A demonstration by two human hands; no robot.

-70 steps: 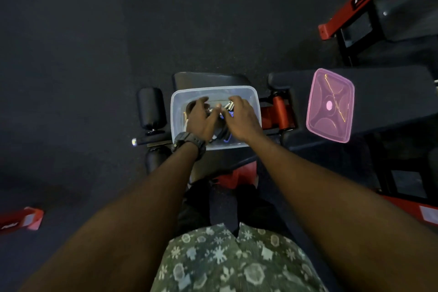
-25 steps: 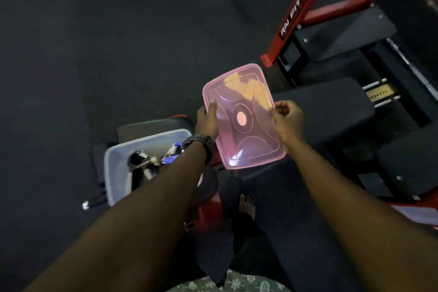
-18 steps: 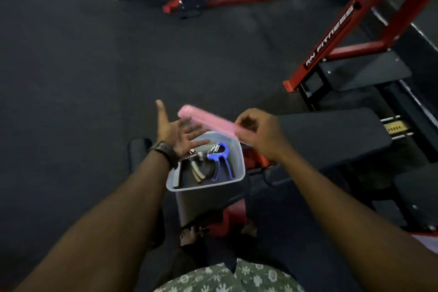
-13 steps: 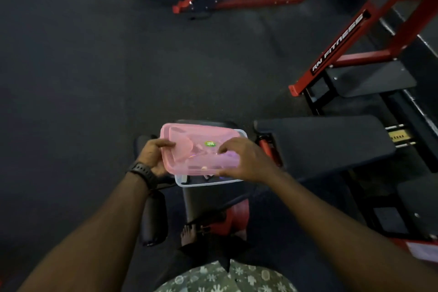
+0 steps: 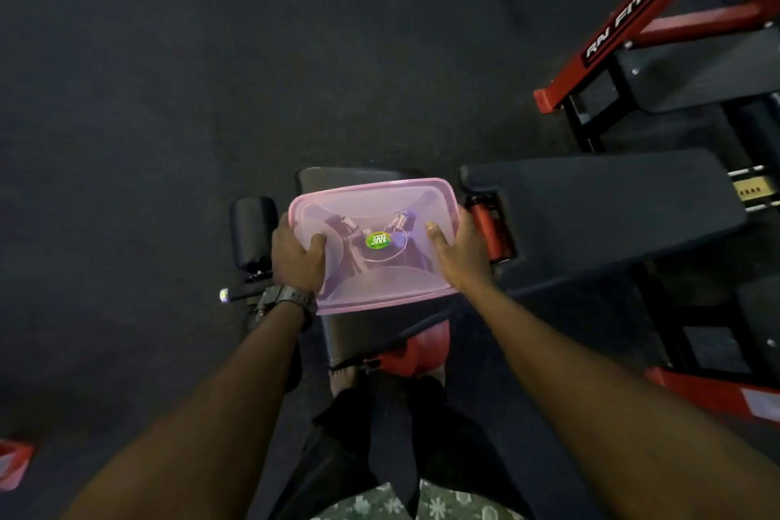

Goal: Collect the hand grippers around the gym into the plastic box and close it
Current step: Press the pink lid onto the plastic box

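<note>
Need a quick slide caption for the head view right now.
Both hands, left hand and right hand, press the pink lid onto the plastic box of hand grippers on a gym bench.

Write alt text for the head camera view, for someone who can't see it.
Both hands, left hand and right hand, press a translucent pink lid onto a plastic box on a black gym bench pad. Hand grippers show faintly through the lid.

A black padded bench seat (image 5: 363,340) carries the plastic box, closed over by its pink lid (image 5: 380,279) — the lid hides the box walls from above. Just right of it lies a longer black pad (image 5: 612,224) — bare. Both stand on dark gym flooring (image 5: 147,97)
</note>
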